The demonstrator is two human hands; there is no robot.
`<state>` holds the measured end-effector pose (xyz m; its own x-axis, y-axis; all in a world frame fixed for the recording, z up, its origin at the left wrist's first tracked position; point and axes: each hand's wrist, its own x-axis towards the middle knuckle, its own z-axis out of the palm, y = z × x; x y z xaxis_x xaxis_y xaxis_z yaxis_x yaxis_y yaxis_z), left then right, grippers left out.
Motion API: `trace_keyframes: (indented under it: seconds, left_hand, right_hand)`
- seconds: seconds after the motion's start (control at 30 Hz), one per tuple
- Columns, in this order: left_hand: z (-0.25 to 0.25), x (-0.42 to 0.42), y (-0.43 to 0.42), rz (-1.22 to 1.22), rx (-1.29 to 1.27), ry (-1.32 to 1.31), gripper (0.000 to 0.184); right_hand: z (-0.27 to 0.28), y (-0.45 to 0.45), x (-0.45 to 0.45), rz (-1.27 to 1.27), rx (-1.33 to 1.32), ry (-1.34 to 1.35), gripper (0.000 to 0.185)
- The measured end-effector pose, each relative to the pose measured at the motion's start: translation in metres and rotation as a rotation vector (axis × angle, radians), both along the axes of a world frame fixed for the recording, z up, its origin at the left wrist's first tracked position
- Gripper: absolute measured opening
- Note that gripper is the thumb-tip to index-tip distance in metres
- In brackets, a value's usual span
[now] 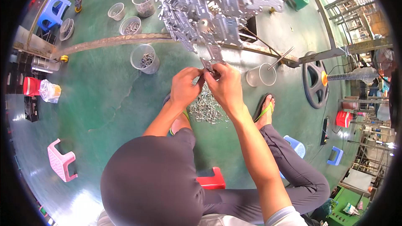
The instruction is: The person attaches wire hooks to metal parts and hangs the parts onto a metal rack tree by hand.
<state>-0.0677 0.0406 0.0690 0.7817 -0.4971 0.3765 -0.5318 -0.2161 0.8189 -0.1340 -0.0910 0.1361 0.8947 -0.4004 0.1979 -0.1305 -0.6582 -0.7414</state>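
Observation:
A dense cluster of silvery stamped metal parts (226, 10) hangs from above at the top middle. At its lowest tip, my right hand (226, 86) pinches a small metal part (206, 64) between thumb and fingers. My left hand (185, 87) is closed at the same part, its fingertips meeting my right thumb. The fingers hide much of the part. Beneath my hands, a loose pile of small metal pieces (205, 108) lies on the green floor between my feet.
Clear plastic tubs (145, 60) with small metal pieces stand at the upper left. Another tub (261, 75) with a rod leaning in it is right of my hands. A rusty metal frame (121, 39) crosses behind. A black wheel (315, 79) and a pink stool (62, 160) stand farther out.

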Motion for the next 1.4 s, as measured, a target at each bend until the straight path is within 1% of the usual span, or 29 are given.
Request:
trace_keyframes:
  seconds: [0.07,0.13,0.23,0.33,0.43,0.47,0.57,0.63,0.73,0.83,0.93,1.07,1.13,1.23,1.4]
  left_hand:
    - [0.001,0.003,-0.004,0.006,0.013,-0.005,0.011]
    - [0.000,0.006,-0.007,0.023,0.028,0.000,0.008]
    - [-0.010,0.010,-0.013,-0.023,-0.090,0.573,0.013]
    - [-0.036,0.032,-0.013,-0.112,-0.623,1.171,0.021]
    - [-0.049,0.048,-0.014,-0.242,-0.878,1.274,0.025]
    - [-0.054,0.051,-0.013,-0.309,-0.952,1.290,0.019]
    - [-0.039,0.053,-0.016,-0.264,-0.935,1.350,0.020]
    - [-0.041,0.054,-0.017,-0.264,-0.896,1.354,0.022]
    - [-0.038,0.049,-0.018,-0.245,-0.823,1.350,0.025]
    - [-0.035,0.045,-0.021,-0.219,-0.782,1.316,0.025]
    - [-0.033,0.041,-0.022,-0.218,-0.754,1.299,0.024]
    - [-0.031,0.037,-0.023,-0.207,-0.712,1.293,0.023]
    - [-0.032,0.035,-0.023,-0.203,-0.720,1.293,0.022]
    - [-0.034,0.033,-0.021,-0.234,-0.753,1.281,0.020]
    - [-0.043,0.032,-0.018,-0.288,-0.809,1.278,0.016]
  right_hand:
    - [-0.006,-0.005,0.005,-0.007,-0.051,0.008,0.016]
    - [0.000,-0.007,0.008,-0.024,0.000,0.009,0.018]
    - [0.000,-0.012,0.015,-0.056,-0.002,0.017,0.019]
    - [-0.001,-0.017,0.021,-0.090,-0.030,0.028,0.018]
    - [-0.007,-0.021,0.024,-0.068,-0.134,-0.031,0.024]
    - [-0.009,-0.021,0.024,-0.082,-0.108,-0.008,0.024]
    - [-0.009,-0.018,0.025,-0.127,-0.014,0.055,0.025]
    - [0.001,-0.011,0.024,-0.163,0.067,0.100,0.025]
    - [0.005,-0.006,0.018,-0.174,0.066,0.132,0.027]
    - [-0.004,-0.009,0.013,-0.191,0.065,0.120,0.022]
    - [-0.009,-0.010,0.010,-0.204,-0.044,0.068,0.021]
    - [-0.005,-0.007,0.007,-0.211,-0.070,0.096,0.019]
    - [-0.010,-0.008,0.007,-0.218,-0.058,0.079,0.019]
    - [-0.014,-0.009,0.006,-0.216,-0.128,0.061,0.021]
    - [-0.009,-0.009,0.009,-0.181,-0.079,0.092,0.022]
